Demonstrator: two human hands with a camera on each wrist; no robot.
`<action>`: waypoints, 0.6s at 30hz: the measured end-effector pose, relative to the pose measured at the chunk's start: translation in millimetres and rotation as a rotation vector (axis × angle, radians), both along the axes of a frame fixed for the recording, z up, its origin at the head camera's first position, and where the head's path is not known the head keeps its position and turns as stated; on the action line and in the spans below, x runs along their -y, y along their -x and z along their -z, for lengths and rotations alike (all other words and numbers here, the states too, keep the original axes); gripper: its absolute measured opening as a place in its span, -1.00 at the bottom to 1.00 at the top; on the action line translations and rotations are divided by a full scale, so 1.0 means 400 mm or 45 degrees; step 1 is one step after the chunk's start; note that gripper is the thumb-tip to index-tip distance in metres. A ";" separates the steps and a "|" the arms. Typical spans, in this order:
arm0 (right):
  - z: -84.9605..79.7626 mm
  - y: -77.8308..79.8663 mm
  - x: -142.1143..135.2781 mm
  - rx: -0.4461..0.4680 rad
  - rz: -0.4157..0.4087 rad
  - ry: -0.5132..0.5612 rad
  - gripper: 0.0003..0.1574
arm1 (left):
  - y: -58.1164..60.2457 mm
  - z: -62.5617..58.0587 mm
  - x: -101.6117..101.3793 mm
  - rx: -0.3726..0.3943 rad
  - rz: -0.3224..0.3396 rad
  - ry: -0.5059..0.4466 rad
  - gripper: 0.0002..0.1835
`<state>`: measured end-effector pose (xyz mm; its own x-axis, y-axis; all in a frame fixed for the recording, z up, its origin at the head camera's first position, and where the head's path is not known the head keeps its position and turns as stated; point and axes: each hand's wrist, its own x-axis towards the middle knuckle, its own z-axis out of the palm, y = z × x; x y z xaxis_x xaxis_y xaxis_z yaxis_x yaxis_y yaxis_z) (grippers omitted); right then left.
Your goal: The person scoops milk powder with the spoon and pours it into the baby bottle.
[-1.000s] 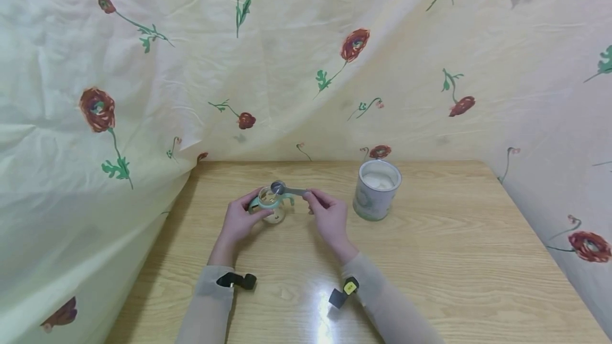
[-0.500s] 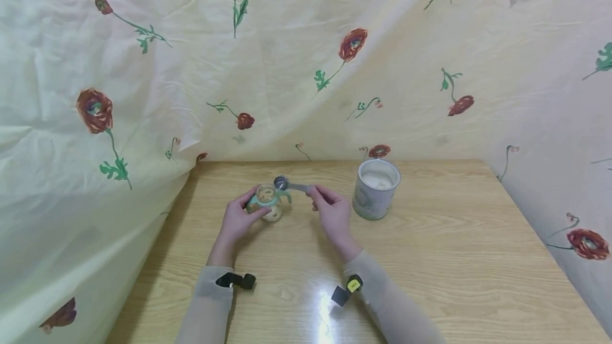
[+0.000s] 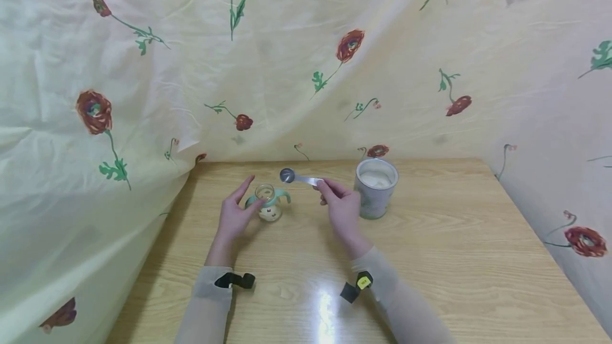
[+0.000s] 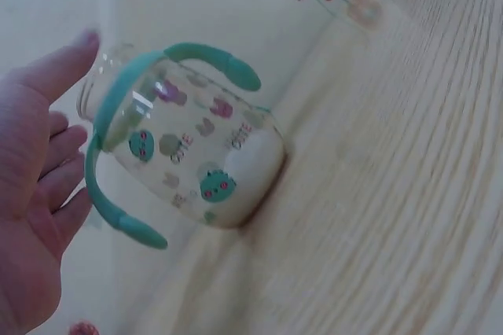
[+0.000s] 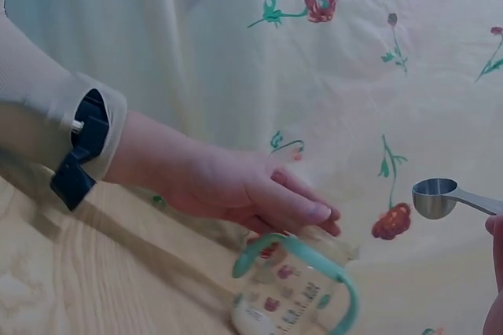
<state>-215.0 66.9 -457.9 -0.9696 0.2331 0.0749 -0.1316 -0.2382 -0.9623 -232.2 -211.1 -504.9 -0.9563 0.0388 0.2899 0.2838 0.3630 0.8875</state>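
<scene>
A clear baby bottle [image 3: 270, 213] with a mint-green two-handled collar stands uncapped on the table. White powder shows at its bottom in the left wrist view, among printed cartoon faces [image 4: 216, 185]. Beside its neck is my left hand [image 3: 233, 217], thumb and fingers spread apart around the near side without gripping. My right hand [image 3: 344, 210] pinches the handle end of a metal measuring spoon [image 3: 288, 175], held in the air to the right of the bottle. The spoon's round bowl [image 5: 435, 200] faces up, level, in the right wrist view.
A pale round can [image 3: 373, 201], lidless with white powder inside, stands right behind my right hand. Flower-printed cloth [image 3: 287, 68] hangs behind the wooden table [image 3: 454, 238] and along its left side. Black camera mounts [image 3: 235, 280] sit on both wrists.
My right hand has carried the spoon from over the bottle's mouth to the right, toward the can. My left hand has loosened from the bottle, its fingers now spread.
</scene>
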 end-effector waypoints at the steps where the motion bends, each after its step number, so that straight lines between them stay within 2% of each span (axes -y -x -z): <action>1: -0.003 0.000 -0.007 -0.002 0.006 -0.007 -0.64 | 0.000 -0.003 -0.003 -0.027 -0.008 0.003 -0.23; 10: -0.022 -0.007 -0.077 -0.073 0.042 -0.085 -0.69 | -0.001 -0.043 -0.033 -0.182 -0.081 -0.007 -0.24; 15: -0.031 -0.004 -0.120 -0.160 0.099 -0.107 -0.70 | -0.004 -0.066 -0.067 -0.287 -0.027 -0.014 -0.23; 18: -0.038 -0.001 -0.154 -0.215 0.130 -0.095 -0.71 | -0.006 -0.081 -0.096 -0.314 0.013 -0.031 -0.21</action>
